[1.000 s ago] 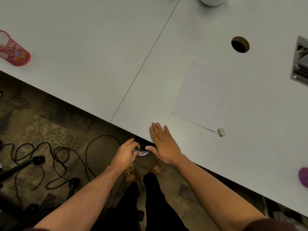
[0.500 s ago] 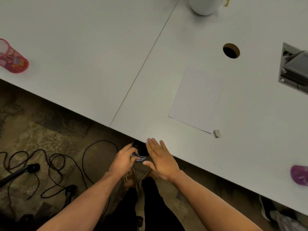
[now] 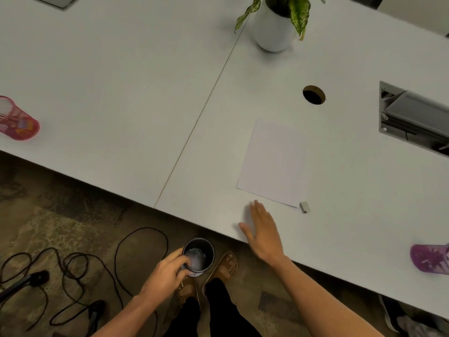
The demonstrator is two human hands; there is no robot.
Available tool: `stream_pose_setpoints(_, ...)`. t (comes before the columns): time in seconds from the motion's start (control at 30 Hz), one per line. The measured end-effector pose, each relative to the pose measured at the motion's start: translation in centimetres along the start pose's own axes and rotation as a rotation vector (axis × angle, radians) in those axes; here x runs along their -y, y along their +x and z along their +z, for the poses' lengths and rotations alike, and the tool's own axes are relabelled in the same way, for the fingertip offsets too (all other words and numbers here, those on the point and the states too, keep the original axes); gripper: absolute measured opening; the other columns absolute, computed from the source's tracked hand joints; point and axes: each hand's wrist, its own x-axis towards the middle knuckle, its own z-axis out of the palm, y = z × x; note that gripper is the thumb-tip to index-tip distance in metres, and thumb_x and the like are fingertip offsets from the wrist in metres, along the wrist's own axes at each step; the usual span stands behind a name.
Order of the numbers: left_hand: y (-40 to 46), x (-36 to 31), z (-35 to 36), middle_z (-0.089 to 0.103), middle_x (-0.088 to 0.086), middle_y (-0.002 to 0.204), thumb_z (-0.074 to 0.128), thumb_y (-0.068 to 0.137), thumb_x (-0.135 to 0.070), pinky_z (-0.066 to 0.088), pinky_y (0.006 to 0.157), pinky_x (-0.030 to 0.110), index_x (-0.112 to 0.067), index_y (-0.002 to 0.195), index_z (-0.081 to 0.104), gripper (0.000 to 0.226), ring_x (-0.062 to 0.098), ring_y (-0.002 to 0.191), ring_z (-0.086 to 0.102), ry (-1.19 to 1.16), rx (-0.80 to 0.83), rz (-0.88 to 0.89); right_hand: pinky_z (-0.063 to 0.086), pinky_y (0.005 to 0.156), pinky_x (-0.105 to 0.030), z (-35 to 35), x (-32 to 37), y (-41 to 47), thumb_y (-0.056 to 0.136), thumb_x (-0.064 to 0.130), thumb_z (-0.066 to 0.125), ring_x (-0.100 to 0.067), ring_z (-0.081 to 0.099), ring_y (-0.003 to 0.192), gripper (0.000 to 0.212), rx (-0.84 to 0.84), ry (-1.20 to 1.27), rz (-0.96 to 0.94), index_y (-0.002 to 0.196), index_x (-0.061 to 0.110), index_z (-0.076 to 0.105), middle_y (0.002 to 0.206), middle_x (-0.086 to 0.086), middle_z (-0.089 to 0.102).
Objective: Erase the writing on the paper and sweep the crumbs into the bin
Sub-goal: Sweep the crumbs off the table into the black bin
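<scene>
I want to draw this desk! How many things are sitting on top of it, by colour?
White: 3, the paper, eraser and plant pot.
Pink: 1, the mesh cup.
Purple: 1, the cup.
Total: 5.

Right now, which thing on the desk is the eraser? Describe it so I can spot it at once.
Start at the white sheet of paper lying on the white table, below the round cable hole. Go to the sheet's near right corner: the eraser sits just off it, ahead of the right hand. It is a tiny grey-white block, far smaller than anything else there.
</scene>
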Motion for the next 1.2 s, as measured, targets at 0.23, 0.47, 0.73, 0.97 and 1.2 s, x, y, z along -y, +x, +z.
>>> stream_pose_setpoints(0.23,-1.2,-2.8,-1.0,0.048,-0.027,0.134,0.075,0.085,-0.024,0.037,0.097,0.001,-0.035,0.094,0.065,0.017,-0.018,0.122,0.044,-0.059,0.014,0.113,-0.003,0.115,-0.039,-2.0,-3.2,2.3,0.092,0.065,0.018,-0.018,-0.007,0.143,0.08,0.067,-0.175,0.136,0.15,0.016,-0.006,0.158,-0.002,-0.007)
stream_pose_setpoints(0.47,0.1,-7.2,-3.7,0.037,-0.043,0.142,0.062,0.081,-0.045,0.032,0.101,-0.001,-0.056,0.096,0.057,0.019,-0.02,0.127,0.041,-0.061,-0.097,0.224,-0.01,0.114,-0.045,-1.8,-3.9,1.8,0.091,0.067,0.011,-0.015,-0.014,0.141,0.081,0.161,-0.238,0.112,0.149,0.014,-0.009,0.157,-0.002,-0.011)
stream_pose_setpoints(0.73,5.2,-11.5,-6.5,0.058,-0.029,0.12,0.077,0.082,-0.029,0.049,0.095,0.015,-0.043,0.093,0.062,0.024,-0.006,0.114,0.057,-0.042,-0.274,0.193,0.002,0.114,-0.046,-0.8,-2.7,-1.8,0.095,0.063,0.021,-0.022,0.002,0.142,0.075,0.157,-0.23,0.056,0.149,0.012,0.014,0.156,-0.005,0.009)
stream_pose_setpoints(0.97,11.1,-12.5,-7.8,0.067,0.006,0.12,0.077,0.085,-0.011,0.047,0.1,0.035,-0.014,0.105,0.071,0.022,0.021,0.112,0.061,0.051,-0.378,0.048,0.001,0.107,-0.036,-0.1,-2.1,-3.6,0.09,0.067,0.017,-0.021,0.051,0.123,0.074,0.293,-0.128,0.146,0.134,0.017,0.048,0.137,-0.002,0.052)
stream_pose_setpoints(1.2,15.5,-13.3,-9.1,0.068,0.009,0.112,0.074,0.086,-0.006,0.048,0.088,0.033,-0.007,0.103,0.07,0.018,0.023,0.101,0.062,0.101,-0.443,0.018,0.006,0.117,-0.038,-0.3,-3.6,-4.5,0.082,0.073,-0.005,-0.018,0.024,0.139,0.089,0.296,-0.116,0.063,0.146,0.021,0.027,0.153,0.002,0.022)
